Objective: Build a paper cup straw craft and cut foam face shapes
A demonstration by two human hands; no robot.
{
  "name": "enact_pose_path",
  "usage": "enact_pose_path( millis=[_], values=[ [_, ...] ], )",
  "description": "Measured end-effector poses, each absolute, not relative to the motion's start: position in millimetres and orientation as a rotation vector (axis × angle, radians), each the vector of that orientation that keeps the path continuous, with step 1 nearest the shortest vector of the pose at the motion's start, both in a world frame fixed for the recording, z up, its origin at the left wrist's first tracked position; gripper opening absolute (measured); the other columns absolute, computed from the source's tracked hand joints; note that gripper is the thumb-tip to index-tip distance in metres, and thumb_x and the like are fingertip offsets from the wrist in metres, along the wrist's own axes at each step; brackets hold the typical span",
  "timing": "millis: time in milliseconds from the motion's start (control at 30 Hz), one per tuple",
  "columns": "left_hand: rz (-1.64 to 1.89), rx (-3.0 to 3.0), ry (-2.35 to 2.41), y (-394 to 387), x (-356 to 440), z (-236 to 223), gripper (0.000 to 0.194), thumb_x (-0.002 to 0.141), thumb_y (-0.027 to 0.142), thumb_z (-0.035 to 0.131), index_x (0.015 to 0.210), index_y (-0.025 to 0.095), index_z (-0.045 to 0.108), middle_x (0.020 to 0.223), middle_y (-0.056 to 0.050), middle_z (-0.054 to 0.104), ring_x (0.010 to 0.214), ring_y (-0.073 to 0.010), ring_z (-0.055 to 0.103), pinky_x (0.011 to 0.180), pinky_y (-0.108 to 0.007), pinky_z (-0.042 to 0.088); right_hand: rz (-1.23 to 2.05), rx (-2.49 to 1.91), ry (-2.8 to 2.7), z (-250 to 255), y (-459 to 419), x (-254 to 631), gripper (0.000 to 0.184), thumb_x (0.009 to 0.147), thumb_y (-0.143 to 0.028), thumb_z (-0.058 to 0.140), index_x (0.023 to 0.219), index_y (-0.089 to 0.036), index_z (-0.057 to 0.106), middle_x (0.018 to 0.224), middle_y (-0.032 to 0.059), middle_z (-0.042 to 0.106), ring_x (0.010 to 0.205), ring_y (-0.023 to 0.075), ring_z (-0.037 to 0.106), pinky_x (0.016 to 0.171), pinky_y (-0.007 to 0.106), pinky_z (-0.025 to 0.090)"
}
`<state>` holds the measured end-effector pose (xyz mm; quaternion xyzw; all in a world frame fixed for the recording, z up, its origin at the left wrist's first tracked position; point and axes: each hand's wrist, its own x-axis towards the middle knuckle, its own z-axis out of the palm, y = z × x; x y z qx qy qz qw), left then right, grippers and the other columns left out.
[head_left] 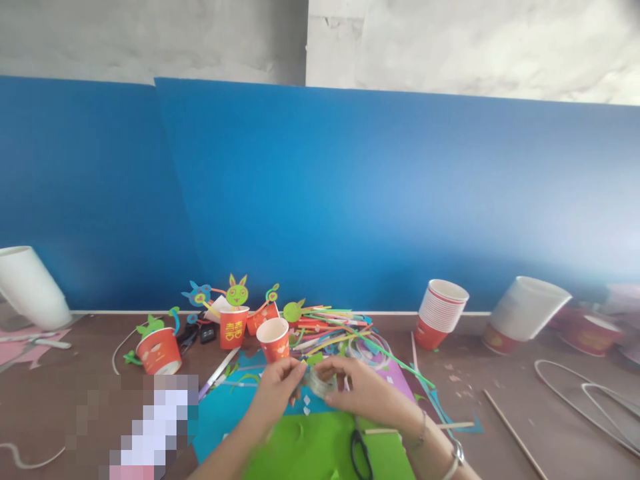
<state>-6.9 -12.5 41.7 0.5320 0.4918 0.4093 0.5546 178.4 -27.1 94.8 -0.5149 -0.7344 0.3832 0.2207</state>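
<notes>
My right hand curls its fingers around a roll of clear tape. Beside it on the left, my left hand is closed in a pinch close to the tape; what lies between its fingertips is too small to make out. Below both hands lie a blue paper sheet and a green paper sheet. Small white scraps show between the hands. Black-handled scissors rest on the green sheet. Just behind my left hand stands a red paper cup.
Red cups with paper animals, such as a green rabbit, stand at the back left. Colourful pipe-like sticks lie piled behind the hands. A cup stack and a wooden stick are on the right. A blue partition borders the table.
</notes>
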Motion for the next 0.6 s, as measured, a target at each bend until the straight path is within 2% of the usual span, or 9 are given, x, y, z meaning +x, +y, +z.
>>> enact_pose_path(
  millis=[67, 133, 200, 267, 367, 500, 600],
  values=[
    [0.956, 1.295, 1.189, -11.2, -10.6, 44.9, 0.038, 0.07, 0.054, 0.059, 0.064, 0.017, 0.056, 0.047, 0.005, 0.045, 0.043, -0.0097, 0.039, 0.045, -0.024, 0.029, 0.96, -1.49, -2.03, 96.1, -28.0, 186.1, 0.036, 0.07, -0.018, 0.058, 0.105, -0.023, 0.064, 0.094, 0.0013, 0.068, 0.077, 0.0158, 0.059, 0.067, 0.025, 0.043],
    [0.922, 1.373, 1.191, -11.0, -13.7, 48.9, 0.031, 0.067, 0.046, 0.064, 0.065, 0.016, 0.057, 0.051, 0.004, 0.049, 0.049, -0.0111, 0.043, 0.049, -0.024, 0.031, 0.823, -1.64, -2.088, 95.4, -33.0, 194.8, 0.026, 0.074, -0.022, 0.054, 0.097, -0.022, 0.066, 0.085, 0.0024, 0.068, 0.075, 0.0175, 0.06, 0.066, 0.027, 0.043],
    [0.869, 1.487, 1.204, -11.8, -15.4, 53.1, 0.023, 0.067, 0.038, 0.064, 0.067, 0.016, 0.058, 0.057, 0.003, 0.053, 0.056, -0.013, 0.047, 0.054, -0.024, 0.033, 0.694, -1.866, -2.198, 93.2, -42.0, 200.3, 0.02, 0.072, -0.025, 0.056, 0.088, -0.02, 0.067, 0.077, 0.0055, 0.069, 0.071, 0.0211, 0.062, 0.063, 0.03, 0.042],
    [0.818, 1.597, 1.234, -12.8, -15.4, 57.3, 0.018, 0.069, 0.033, 0.061, 0.067, 0.016, 0.058, 0.06, 0.002, 0.054, 0.059, -0.0145, 0.048, 0.057, -0.025, 0.034, 0.574, -2.038, -2.284, 90.3, -52.5, 200.1, 0.027, 0.064, -0.025, 0.063, 0.089, -0.016, 0.067, 0.087, 0.0121, 0.07, 0.08, 0.0285, 0.063, 0.066, 0.035, 0.043],
    [0.782, 1.699, 1.24, -12.3, -13.0, 63.6, 0.016, 0.072, 0.031, 0.057, 0.065, 0.017, 0.058, 0.06, 0.001, 0.056, 0.06, -0.0159, 0.05, 0.059, -0.025, 0.035, 0.512, -2.193, -2.37, 86.1, -63.0, 191.3, 0.047, 0.057, -0.021, 0.068, 0.103, -0.011, 0.065, 0.101, 0.0211, 0.066, 0.092, 0.0381, 0.062, 0.072, 0.041, 0.045],
    [0.741, 1.833, 1.256, -7.8, -8.8, 72.5, 0.013, 0.07, 0.028, 0.059, 0.066, 0.017, 0.065, 0.065, -0.001, 0.061, 0.067, -0.0184, 0.054, 0.063, -0.026, 0.037, 0.443, -2.225, -2.423, 82.1, -61.6, 181.0, 0.065, 0.054, 0.0, 0.061, 0.118, -0.011, 0.06, 0.103, 0.0223, 0.067, 0.095, 0.0376, 0.063, 0.075, 0.041, 0.048],
    [0.662, 1.884, 1.255, -5.4, -8.1, 78.9, 0.017, 0.073, 0.028, 0.056, 0.071, 0.017, 0.069, 0.067, -0.002, 0.064, 0.065, -0.0184, 0.055, 0.063, -0.026, 0.037, 0.419, -2.219, -2.422, 82.8, -57.4, 183.3, 0.061, 0.055, 0.007, 0.055, 0.113, -0.009, 0.063, 0.1, 0.0234, 0.068, 0.094, 0.0378, 0.064, 0.073, 0.04, 0.048]
  ],
)
